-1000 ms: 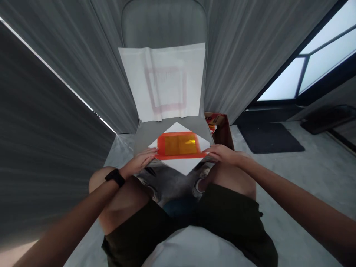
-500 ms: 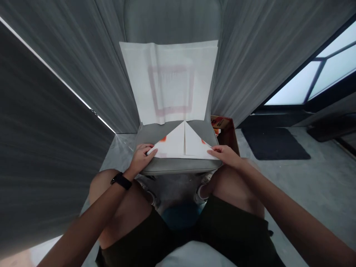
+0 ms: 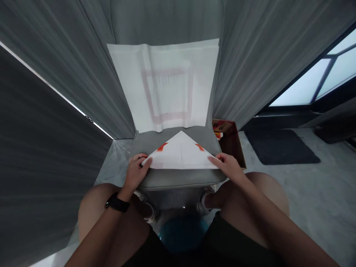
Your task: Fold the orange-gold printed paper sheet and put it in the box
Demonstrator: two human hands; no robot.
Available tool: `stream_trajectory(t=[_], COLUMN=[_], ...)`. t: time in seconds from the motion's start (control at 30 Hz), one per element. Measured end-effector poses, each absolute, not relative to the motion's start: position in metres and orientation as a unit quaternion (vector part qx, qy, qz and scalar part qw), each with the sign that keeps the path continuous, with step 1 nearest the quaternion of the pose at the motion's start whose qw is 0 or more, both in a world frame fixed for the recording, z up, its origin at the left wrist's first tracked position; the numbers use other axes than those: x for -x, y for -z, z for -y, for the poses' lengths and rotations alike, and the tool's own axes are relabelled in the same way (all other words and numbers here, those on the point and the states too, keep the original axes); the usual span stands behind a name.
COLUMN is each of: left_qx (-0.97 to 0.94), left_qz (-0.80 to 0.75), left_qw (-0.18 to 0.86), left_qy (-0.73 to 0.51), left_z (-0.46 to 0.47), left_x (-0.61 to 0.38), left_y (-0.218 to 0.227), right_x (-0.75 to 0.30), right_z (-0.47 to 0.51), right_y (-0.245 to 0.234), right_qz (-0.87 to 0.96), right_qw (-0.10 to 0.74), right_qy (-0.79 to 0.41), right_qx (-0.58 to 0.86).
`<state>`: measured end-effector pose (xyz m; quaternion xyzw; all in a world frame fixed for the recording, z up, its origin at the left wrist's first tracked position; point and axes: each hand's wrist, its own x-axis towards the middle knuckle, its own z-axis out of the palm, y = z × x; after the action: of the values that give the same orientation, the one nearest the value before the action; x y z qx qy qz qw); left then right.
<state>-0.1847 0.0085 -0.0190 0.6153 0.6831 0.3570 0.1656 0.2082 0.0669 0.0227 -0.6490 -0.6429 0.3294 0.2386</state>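
A sheet of white paper folded into a wide triangle (image 3: 181,155) is at the front of the grey chair seat, its peak pointing away from me. Orange-red patches show along both sloping edges, and a thin line runs down its middle. My left hand (image 3: 138,167) pinches the left corner between thumb and fingers. At the opposite corner, my right hand (image 3: 226,163) grips the paper the same way. Behind it, a larger white sheet (image 3: 169,85) with a faint pinkish square outline leans against the chair's backrest.
The grey chair (image 3: 167,20) stands between my knees, with grey curtains (image 3: 247,55) on both sides. An open cardboard box (image 3: 232,144) with items inside is on the floor at the chair's right. Farther right lies a dark mat (image 3: 280,146) below a window (image 3: 303,81).
The gap down the middle of the folded paper has narrowed to a thin line, and more orange-red shows. Both hands still hold the corners. The view has shifted slightly.
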Motion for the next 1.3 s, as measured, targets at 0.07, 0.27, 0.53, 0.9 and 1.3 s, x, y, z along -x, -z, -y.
stream_trajectory(t=[0.07,0.27,0.53,0.9,1.3], left_qx=[-0.6,-0.547,-0.521,-0.53,-0.524], left_qz=[-0.691,-0.722,-0.732,-0.749,-0.76], left_qw=[0.175,0.24,0.268,0.223,0.201], left_qy=[-0.364,-0.349,-0.347,-0.328,-0.328], left_z=[-0.011,-0.011,-0.012,-0.01,-0.011], left_x=[0.182,0.177,0.171,0.167,0.171], left_y=[0.014,0.001,-0.006,-0.01,-0.007], right_x=[-0.203,-0.206,-0.212,-0.214,-0.201], right_z=[-0.067,-0.063,-0.063,-0.062,-0.063], right_y=[-0.026,-0.036,-0.033,-0.026,-0.036], right_qz=[0.62,0.548,0.505,0.463,0.399], right_qw=[0.261,0.248,0.297,0.32,0.345], right_qy=[-0.344,-0.498,-0.477,-0.45,-0.558], right_qx=[0.656,0.624,0.655,0.693,0.641])
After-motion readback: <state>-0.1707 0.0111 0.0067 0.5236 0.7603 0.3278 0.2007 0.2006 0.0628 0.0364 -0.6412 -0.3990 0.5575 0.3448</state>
